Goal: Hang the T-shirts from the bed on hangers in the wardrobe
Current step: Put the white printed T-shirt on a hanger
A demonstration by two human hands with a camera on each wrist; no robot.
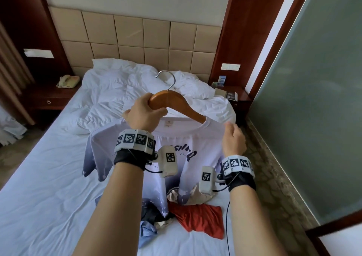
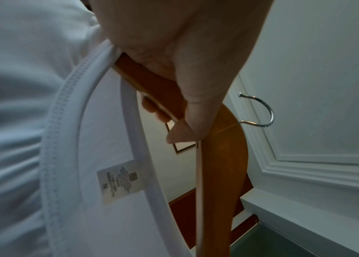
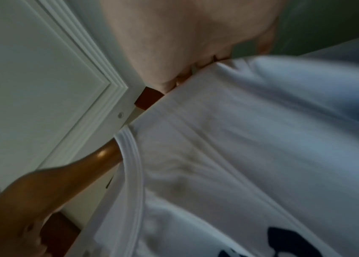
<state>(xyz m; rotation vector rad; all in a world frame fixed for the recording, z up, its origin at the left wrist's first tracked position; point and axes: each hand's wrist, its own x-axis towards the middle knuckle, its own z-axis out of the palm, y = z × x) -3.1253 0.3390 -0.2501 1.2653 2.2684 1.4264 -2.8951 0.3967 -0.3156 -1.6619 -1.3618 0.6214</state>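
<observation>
A person standing at the foot of a bed (image 1: 39,187) holds one wooden hanger (image 1: 170,103) aloft with one white T-shirt (image 1: 176,144) partly threaded onto it. The left hand (image 1: 143,114) grips the hanger's left arm, fingers (image 2: 152,107) and thumb wrapped round the wood, as the left wrist view confirms. The right hand (image 1: 233,138) pinches the shirt's right shoulder, fingers curled onto the cloth just beside the hanger's right arm, which runs in under the collar (image 2: 68,139).

The hanger's long axis runs left to right across the head view, tilted down toward the right; its single metal hook (image 1: 166,79) points up and away toward the padded headboard (image 1: 137,36). The shirt hangs below the hanger with its collar uppermost and its hem trailing to the mattress, its dark printed lettering (image 1: 188,154) facing the camera. A label (image 2: 118,180) shows inside the neck.

On the sheet beneath the hem lies a small heap of other garments: one red (image 1: 199,220), one light blue (image 1: 147,234), one beige (image 1: 192,197), and some dark cloth that cannot be counted. A rumpled white duvet (image 1: 121,91) covers the head of the bed. Two bedside stands flank it; the left one (image 1: 49,99) carries one telephone (image 1: 67,81).
</observation>
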